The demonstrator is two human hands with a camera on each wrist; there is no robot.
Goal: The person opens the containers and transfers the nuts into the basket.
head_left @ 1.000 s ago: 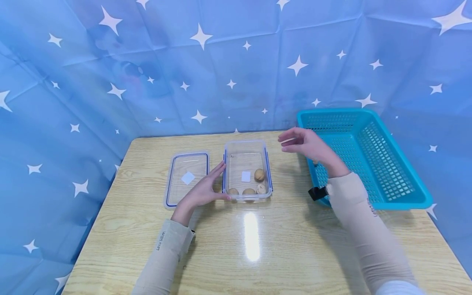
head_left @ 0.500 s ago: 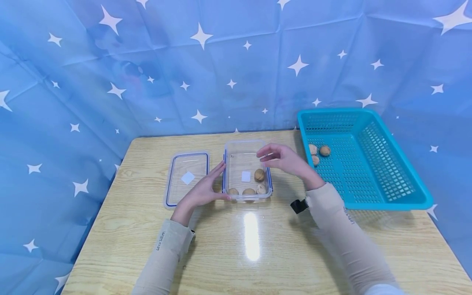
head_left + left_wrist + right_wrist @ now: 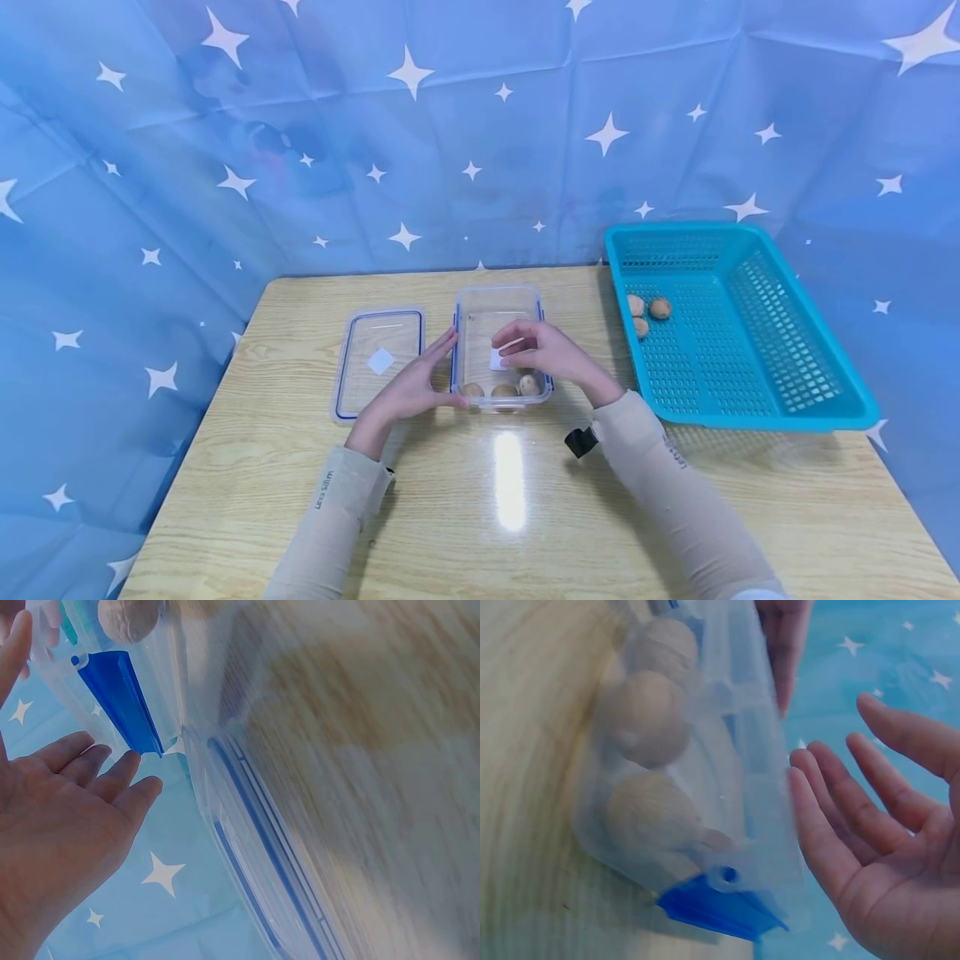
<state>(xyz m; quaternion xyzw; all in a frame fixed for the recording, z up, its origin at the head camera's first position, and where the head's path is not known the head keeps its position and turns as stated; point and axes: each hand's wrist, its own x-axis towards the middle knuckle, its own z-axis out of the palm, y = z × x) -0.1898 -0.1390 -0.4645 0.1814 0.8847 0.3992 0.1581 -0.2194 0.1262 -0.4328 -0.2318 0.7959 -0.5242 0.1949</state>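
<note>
A clear plastic box (image 3: pixel 480 333) with blue side clips stands uncovered mid-table. Several walnuts lie in it, among them a front-left walnut (image 3: pixel 472 390) and one walnut (image 3: pixel 652 810) near the blue clip (image 3: pixel 718 906). My left hand (image 3: pixel 415 385) is at the box's left side, fingers extended along the wall and thumb by the front corner. In the left wrist view, its fingertips (image 3: pixel 133 759) sit right at a blue clip. Above the box hovers my right hand (image 3: pixel 546 350), fingers loosely bent with nothing in them, hiding part of the interior.
Left of the box lies its clear lid (image 3: pixel 360 392) with a blue seal. A turquoise basket (image 3: pixel 825 333) stands at the right, with walnuts (image 3: pixel 660 309) by its left wall. A blue star-patterned cloth (image 3: pixel 480 125) hangs behind the wooden table (image 3: pixel 450 517).
My right hand has moved left from the basket's near side to over the box, uncovering the walnuts in the basket and covering one in the box. My left hand has stayed put.
</note>
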